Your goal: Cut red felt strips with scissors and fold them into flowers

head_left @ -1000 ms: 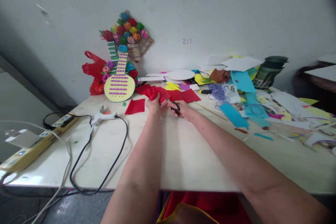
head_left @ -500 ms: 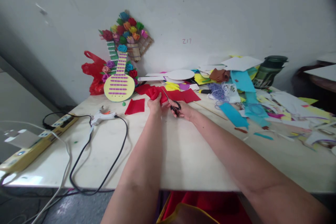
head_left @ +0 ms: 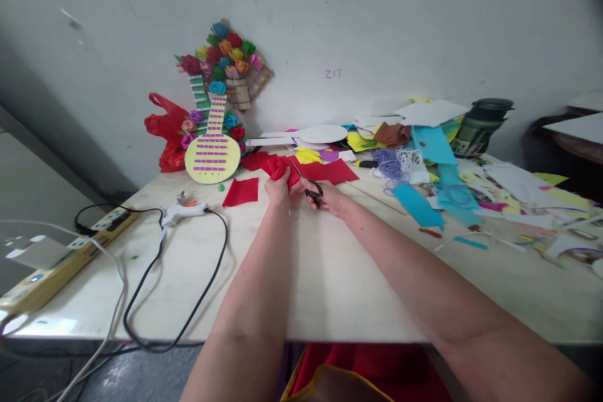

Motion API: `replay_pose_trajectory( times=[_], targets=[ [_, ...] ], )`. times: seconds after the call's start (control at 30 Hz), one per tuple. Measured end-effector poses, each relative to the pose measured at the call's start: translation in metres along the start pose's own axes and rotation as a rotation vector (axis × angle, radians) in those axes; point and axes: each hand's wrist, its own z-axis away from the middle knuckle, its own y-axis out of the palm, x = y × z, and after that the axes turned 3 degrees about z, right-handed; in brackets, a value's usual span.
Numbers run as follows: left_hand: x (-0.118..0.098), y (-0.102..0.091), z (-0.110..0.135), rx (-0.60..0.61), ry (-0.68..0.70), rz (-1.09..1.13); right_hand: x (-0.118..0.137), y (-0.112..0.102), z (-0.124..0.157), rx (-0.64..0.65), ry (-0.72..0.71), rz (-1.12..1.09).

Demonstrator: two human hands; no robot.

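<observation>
Adjoining a wall (head_left: 400, 31) marked, apparently, 217 (head_left: 333, 74), the pale surface (head_left: 353, 289) carries red paper (head_left: 274, 166); left fingers (head_left: 285, 177) pinch it, right fingers (head_left: 326, 192) grip scissors (head_left: 311, 193).

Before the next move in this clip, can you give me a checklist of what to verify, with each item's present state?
1. Scissors held in the right hand: ok.
2. Bunched red material held by the left hand: ok.
3. Left hand not touching the scissors' blades: cannot tell; they are too close together in this view.
4. Glue gun apart from both hands: ok; it lies off to the left.
5. Glue gun cool: cannot tell; heat does not show.
6. Scraps on the right sorted: not ok; blue pieces and white string lie jumbled among others.
</observation>
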Motion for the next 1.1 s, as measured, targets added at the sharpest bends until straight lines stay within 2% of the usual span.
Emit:
replay_pose_trajectory(
  times=[0.1, 0.67, 0.9, 1.1],
  targets=[
    [-0.0011, -0.0003, 0.0011, 0.046, 0.005, 0.057, -0.0006, 0.0004, -0.0001, -0.012, -0.009, 0.0],
    [-0.0085, 0.0011, 0.0065, 0.018, -0.039, 0.123, -0.0038, 0.0035, -0.0015, -0.031, -0.042, 0.017],
    [-0.0072, 0.0008, 0.0082, 0.08, -0.045, 0.144, -0.0037, -0.0001, -0.0024, 0.029, -0.035, -0.007],
    [-0.0053, 0.0019, 0.0088, 0.116, -0.029, 0.131, -0.0025, -0.0028, -0.0019, -0.005, -0.023, -0.043]
  ],
)
